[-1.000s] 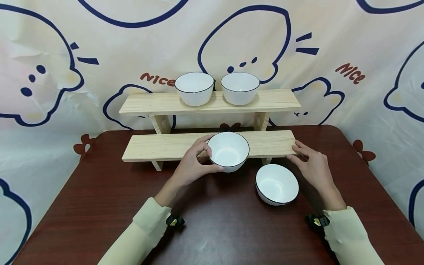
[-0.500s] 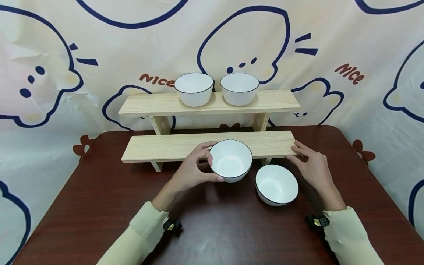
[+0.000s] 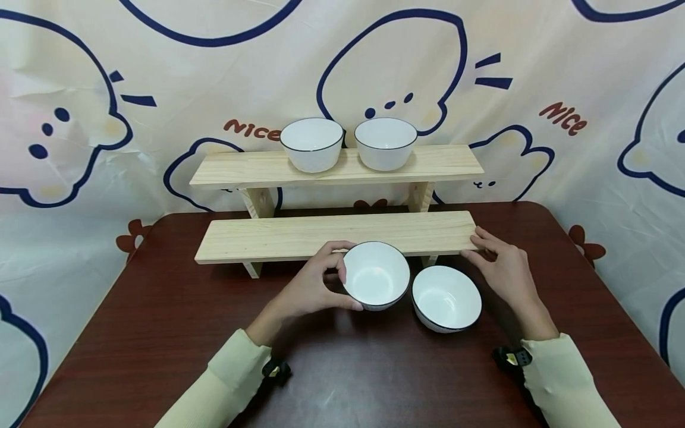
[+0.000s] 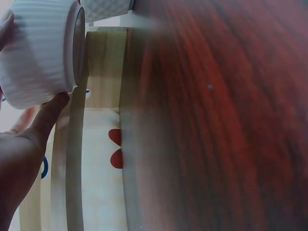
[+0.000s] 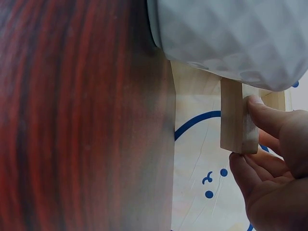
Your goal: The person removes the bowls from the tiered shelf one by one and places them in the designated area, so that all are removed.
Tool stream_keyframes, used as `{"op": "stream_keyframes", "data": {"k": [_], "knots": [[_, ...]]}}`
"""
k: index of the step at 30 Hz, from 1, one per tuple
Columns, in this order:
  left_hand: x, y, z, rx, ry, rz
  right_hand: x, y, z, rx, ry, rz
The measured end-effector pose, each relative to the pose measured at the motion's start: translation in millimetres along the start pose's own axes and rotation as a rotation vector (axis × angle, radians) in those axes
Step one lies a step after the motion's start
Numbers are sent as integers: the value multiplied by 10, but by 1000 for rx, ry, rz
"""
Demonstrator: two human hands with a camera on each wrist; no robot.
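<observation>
Bowl [image 3: 377, 273] is clamped between thumb and fingers of my left hand [image 3: 308, 287], and my right hand's [image 3: 505, 270] just pinching the lower wooden shelf [image 3: 321, 235] by its end.

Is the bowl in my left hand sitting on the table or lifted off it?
Lifted off: your left hand grips the bowl, and the left wrist view shows its underside clear of the table.
</observation>
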State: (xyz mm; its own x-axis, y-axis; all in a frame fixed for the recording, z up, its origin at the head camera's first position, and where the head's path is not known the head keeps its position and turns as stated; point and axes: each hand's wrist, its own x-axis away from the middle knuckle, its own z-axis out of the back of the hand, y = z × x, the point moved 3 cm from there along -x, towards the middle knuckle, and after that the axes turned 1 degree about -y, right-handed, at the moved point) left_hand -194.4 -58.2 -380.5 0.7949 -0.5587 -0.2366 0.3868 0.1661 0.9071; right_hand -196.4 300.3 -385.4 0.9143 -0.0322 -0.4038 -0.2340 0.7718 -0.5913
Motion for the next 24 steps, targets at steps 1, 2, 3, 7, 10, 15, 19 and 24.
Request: {"op": "stream_keyframes", "data": {"k": [1,2,3,7,10,15,19,24], "knots": [[1,-2,-6,0,-5,2,0,1,0,0,1,0],[2,-6,-11,-2,-9,5,-1,3,0,-1,1,1],[1,-11,-16,-1,-14,6,-2,4,-2,-1,1,0],[-1,-32,-35,1,-32,16,-3,8,-3,-4,-1,-5],[0,-56,-49,0,-49,28,-1,11,-3,-5,-3,-10],[-6,-96,-83,6,-92,27,5,12,3,-7,-4,-13],[-7,-120,-108,10,-116,30,7,13,3,-3,-5,-15],[-2,-125,-124,-5,-139,23,2,8,-3,1,-3,-7]]}}
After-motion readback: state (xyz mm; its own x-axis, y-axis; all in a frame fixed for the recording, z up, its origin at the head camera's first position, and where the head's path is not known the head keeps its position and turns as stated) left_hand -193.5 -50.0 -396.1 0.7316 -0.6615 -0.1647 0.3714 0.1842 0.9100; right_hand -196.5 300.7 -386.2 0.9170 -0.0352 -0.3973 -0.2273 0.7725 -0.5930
